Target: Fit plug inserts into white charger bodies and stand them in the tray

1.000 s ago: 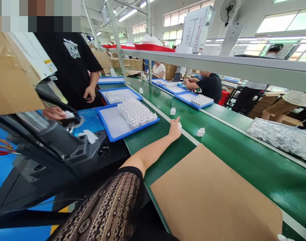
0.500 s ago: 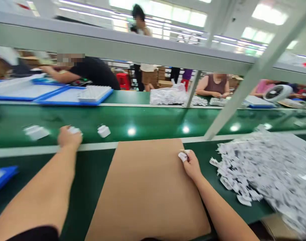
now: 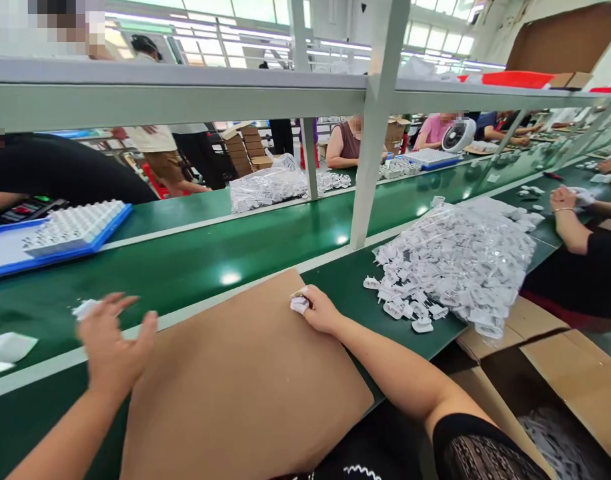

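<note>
My left hand is spread, slightly blurred, over the near edge of the green belt and the cardboard's left side. Just past its fingertips lies a small white plastic piece on the belt, partly covered by the fingers. I cannot tell whether they touch. My right hand is closed on a white plastic part, held over the far right corner of the brown cardboard sheet. To the right of that hand, a heap of white plastic parts spills from a clear bag onto the green tabletop.
A green conveyor belt runs across in front, below a grey shelf frame. More white pieces are on the belt at far left. An open carton stands low on the right. Co-workers sit across and at right.
The view has turned right, bringing the carton and a neighbouring worker into sight. My left hand, earlier closed at a white piece on the belt, now has spread fingers. The right hand keeps its part.
</note>
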Demonstrator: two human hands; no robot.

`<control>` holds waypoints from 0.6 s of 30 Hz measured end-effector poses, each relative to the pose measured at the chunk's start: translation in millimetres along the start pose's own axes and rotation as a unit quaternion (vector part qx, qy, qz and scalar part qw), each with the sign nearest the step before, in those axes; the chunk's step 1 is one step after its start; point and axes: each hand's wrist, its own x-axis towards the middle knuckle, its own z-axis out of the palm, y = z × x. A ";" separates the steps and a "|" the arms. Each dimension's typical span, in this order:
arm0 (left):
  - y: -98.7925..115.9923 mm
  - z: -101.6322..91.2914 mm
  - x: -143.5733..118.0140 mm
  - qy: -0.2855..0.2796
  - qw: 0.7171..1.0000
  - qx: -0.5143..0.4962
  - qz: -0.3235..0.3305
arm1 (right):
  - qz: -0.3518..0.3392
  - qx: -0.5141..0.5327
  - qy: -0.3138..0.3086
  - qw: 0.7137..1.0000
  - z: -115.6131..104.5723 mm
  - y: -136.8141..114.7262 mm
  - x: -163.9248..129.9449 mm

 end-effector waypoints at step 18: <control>82.7 75.7 -26.5 -0.268 0.952 0.007 0.147 | 0.032 -0.105 -0.019 0.994 -15.5 -1.6 -11.3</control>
